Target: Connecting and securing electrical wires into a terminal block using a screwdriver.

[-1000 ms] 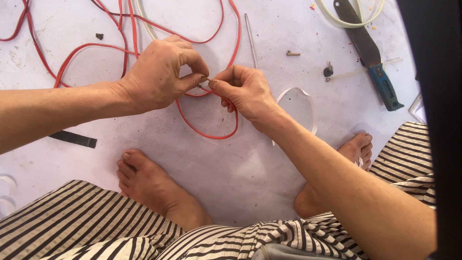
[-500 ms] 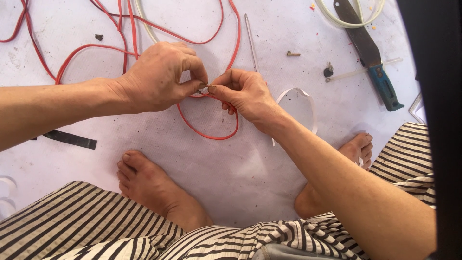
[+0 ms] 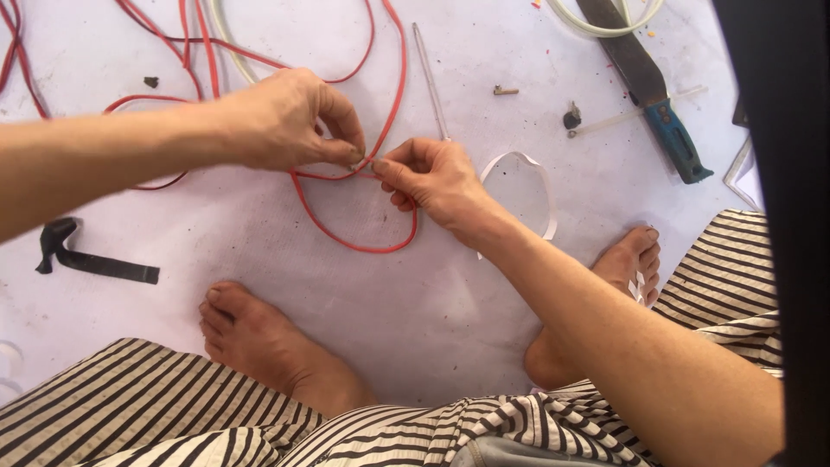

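- We see a thin red cord (image 3: 346,227) lying slack on the white floor, bent into a rounded loop just below the hands.
- Its upper strands cross at the pinch point between the fingertips, where it is lifted slightly off the floor.
- From there it runs up and away in long curves toward the top edge, overlapping other red strands at upper left.
- It looks smooth, uniform in thickness, and unknotted where visible.

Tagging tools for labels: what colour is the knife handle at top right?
Blue handle with a dark blade; head view shows it best.
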